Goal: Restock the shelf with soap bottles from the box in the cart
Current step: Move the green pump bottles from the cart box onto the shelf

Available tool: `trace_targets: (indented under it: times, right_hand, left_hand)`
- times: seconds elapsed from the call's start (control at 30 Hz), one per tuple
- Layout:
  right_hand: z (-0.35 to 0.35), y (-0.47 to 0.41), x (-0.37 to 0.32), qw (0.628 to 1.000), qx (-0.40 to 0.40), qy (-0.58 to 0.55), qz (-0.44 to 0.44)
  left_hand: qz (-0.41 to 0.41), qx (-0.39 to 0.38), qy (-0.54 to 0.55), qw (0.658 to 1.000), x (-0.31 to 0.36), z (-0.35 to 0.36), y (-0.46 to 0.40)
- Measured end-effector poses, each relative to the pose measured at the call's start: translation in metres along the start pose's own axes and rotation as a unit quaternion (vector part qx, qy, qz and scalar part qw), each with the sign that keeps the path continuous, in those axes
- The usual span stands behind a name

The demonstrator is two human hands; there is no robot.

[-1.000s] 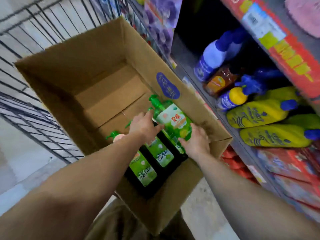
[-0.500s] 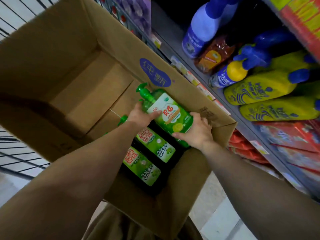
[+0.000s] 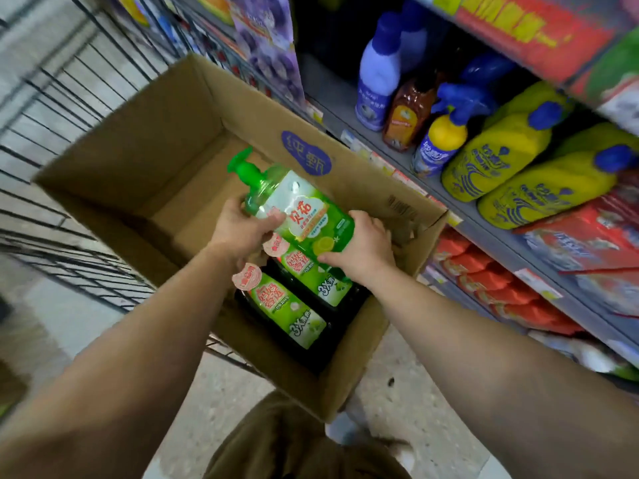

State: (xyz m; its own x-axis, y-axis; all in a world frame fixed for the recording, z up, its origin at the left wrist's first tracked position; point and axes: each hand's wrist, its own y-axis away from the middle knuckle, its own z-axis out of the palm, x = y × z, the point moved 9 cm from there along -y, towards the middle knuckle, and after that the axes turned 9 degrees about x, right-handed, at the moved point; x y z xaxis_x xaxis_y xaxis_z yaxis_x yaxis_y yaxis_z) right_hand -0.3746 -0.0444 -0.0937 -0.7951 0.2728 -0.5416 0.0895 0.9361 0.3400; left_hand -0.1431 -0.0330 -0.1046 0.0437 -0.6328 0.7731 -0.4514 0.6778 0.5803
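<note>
A green soap bottle (image 3: 304, 212) with a pump top hangs tilted above the open cardboard box (image 3: 145, 140). My left hand (image 3: 242, 229) grips it near the neck. My right hand (image 3: 363, 250) holds its base end. Two more green-labelled soap bottles (image 3: 290, 312) lie side by side in the near end of the box, below the lifted one. The box sits in a wire cart (image 3: 52, 108). The grey shelf (image 3: 460, 209) runs along the right.
The shelf holds yellow bottles with blue caps (image 3: 532, 181), a blue-white bottle (image 3: 377, 84), a brown bottle (image 3: 408, 112) and a spray bottle (image 3: 446, 133). Red packs (image 3: 501, 288) fill the lower shelf. The far half of the box holds nothing. Concrete floor lies below.
Both hands have lifted the green bottle higher out of the box and toward the shelf side. The view has pulled back and swung, showing more shelf and floor.
</note>
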Motion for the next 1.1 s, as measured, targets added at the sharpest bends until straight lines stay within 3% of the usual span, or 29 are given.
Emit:
trace_targets:
  times: [0.17,0.3,0.43,0.57,0.87,1.1]
  right_hand:
    - [-0.102,0.059,-0.006,0.988,0.117,-0.072,-0.075]
    - [-0.199,0.133,0.049,0.96,0.199,-0.182,-0.077]
    - [-0.274,0.206,0.156,0.951,0.222,-0.214,-0.001]
    - [-0.334,0.288,0.273,0.93,0.263,-0.253,0.045]
    - [-0.405,0.477,0.5,0.82,0.445,-0.274,0.234]
    - [-0.455,0.558,0.615,0.723,0.544,-0.295,0.306]
  left_hand:
    - [0.184,-0.01,0.043,0.982,0.092,0.013,0.111]
    - [0.334,-0.071,0.047,0.939,0.142,0.067,0.241]
    - [0.451,-0.171,-0.014,0.876,0.157,0.167,0.374]
    - [0.55,-0.278,-0.106,0.78,0.139,0.289,0.514]
    - [0.548,-0.543,-0.134,0.622,0.024,0.481,0.766]
    - [0.573,-0.622,-0.12,0.52,-0.032,0.58,0.9]
